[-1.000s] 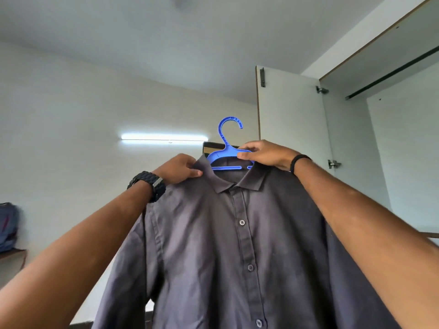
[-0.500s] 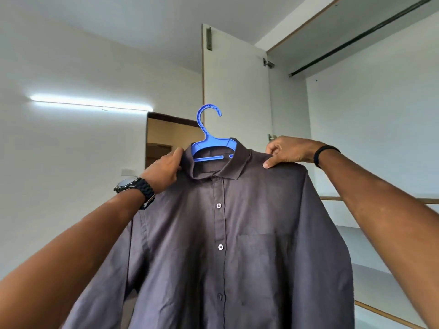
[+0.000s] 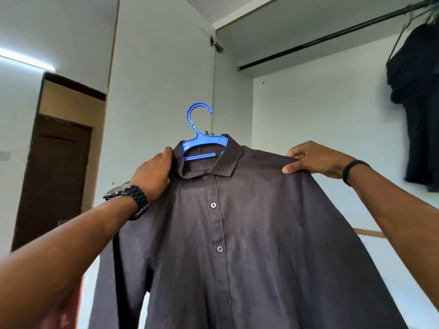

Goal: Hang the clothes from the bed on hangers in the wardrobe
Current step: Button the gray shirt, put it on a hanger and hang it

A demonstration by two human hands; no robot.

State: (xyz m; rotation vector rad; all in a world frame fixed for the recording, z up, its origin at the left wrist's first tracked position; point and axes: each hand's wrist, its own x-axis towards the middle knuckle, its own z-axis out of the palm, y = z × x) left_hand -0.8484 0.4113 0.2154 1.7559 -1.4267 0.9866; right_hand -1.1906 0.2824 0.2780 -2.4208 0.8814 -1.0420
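Dark grey-brown button-up cotton shirt, draped on blue plastic hanger, held up facing the open wardrobe. Left hand wrapped round the shoulder beside the collar; right hand pinching the other shoulder seam, thumb in front. Next, probably: lift level, keep both shoulders taut, bring the hook over the black metal rail up and to the right, well apart from the dark hanging garment.

White walls surround a dark brown door at left, with a lit tube light above it. An open white wardrobe door stands centre; a wall switch sits far left.
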